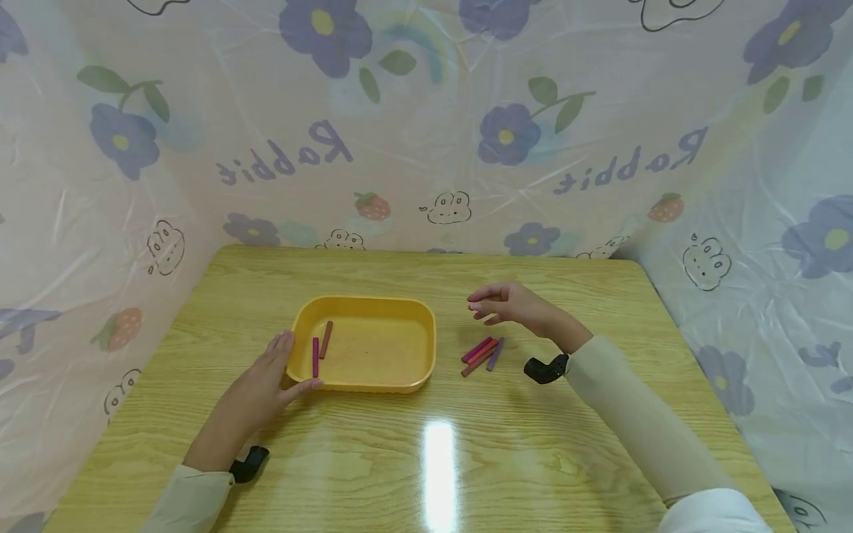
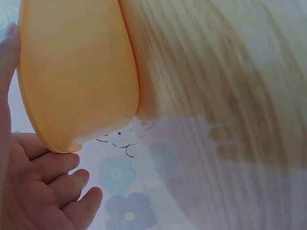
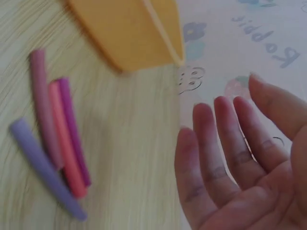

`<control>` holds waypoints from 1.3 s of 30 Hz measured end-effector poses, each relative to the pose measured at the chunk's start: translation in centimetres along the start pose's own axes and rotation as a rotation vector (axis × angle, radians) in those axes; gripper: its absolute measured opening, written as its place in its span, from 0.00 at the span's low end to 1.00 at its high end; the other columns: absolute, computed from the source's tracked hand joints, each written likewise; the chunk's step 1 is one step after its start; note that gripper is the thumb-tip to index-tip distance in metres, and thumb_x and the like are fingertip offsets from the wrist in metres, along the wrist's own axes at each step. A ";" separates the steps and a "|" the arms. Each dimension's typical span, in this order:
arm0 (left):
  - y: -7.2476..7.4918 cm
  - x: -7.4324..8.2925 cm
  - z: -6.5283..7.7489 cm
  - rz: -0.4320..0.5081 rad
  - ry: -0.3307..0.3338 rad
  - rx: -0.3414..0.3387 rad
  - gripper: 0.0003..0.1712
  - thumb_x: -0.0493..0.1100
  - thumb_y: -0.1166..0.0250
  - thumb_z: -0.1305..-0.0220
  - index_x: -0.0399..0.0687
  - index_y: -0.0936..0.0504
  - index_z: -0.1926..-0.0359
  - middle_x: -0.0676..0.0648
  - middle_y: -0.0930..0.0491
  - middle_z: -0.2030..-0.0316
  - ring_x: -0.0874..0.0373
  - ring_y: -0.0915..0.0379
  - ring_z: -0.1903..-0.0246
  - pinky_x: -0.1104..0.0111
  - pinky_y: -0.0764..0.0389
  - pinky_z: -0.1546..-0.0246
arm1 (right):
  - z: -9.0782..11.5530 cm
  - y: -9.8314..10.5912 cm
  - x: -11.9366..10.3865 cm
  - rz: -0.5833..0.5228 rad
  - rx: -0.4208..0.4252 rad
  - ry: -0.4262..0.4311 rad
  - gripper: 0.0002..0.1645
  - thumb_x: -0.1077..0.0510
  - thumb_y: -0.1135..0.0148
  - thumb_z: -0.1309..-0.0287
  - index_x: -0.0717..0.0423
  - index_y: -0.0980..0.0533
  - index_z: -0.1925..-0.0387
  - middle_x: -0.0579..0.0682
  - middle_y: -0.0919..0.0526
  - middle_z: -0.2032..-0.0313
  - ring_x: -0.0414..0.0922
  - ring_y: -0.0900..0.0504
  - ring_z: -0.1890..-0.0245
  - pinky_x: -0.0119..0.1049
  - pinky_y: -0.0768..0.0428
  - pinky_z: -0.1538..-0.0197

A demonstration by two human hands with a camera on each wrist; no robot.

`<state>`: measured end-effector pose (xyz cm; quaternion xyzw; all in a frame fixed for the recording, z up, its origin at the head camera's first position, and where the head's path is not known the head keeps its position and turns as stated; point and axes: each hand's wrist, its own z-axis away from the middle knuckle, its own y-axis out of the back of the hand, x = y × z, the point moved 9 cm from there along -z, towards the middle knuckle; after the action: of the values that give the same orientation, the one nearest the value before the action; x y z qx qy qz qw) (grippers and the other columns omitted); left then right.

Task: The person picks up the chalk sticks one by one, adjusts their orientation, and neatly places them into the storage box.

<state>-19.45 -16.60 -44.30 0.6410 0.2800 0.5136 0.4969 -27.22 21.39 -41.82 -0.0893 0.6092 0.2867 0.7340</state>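
A yellow-orange plastic tray (image 1: 373, 348) stands on the table, left of centre. Inside, near its left end, lie a magenta crayon-like stick (image 1: 316, 357) and a brownish-red stick (image 1: 326, 340). My left hand (image 1: 260, 385) holds that end, thumb on the front rim and fingers along the left side; the left wrist view shows the fingertips round the rim (image 2: 62, 149). To the tray's right sits a small pile of sticks, among them a purple stick (image 3: 45, 167), a coral stick (image 3: 67, 143) and a second magenta stick (image 3: 73, 129). Above and behind the pile hovers my right hand (image 1: 516, 305), fingers loosely bent, holding nothing.
The wood-grain table (image 1: 373, 459) has a bright light reflection near its front. A patterned sheet (image 1: 426, 148) with flowers and rabbits hangs behind the table and along both sides. Each wrist wears a black device, such as the right one (image 1: 546, 369).
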 end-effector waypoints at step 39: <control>0.1 0.3 0.1 0.011 0.004 -0.003 0.62 0.74 0.46 0.46 0.35 0.61 0.29 0.33 0.57 0.30 0.40 0.62 0.32 0.43 0.47 0.39 | -0.8 -3.5 4.0 0.670 -0.151 0.071 0.04 0.59 0.40 0.40 0.54 0.21 0.64 0.42 0.20 0.68 0.38 0.22 0.67 0.34 0.23 0.58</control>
<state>-19.25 -16.46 -44.08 0.6410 0.2767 0.5178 0.4944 -25.69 19.36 -46.58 0.0518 0.6070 0.5527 0.5687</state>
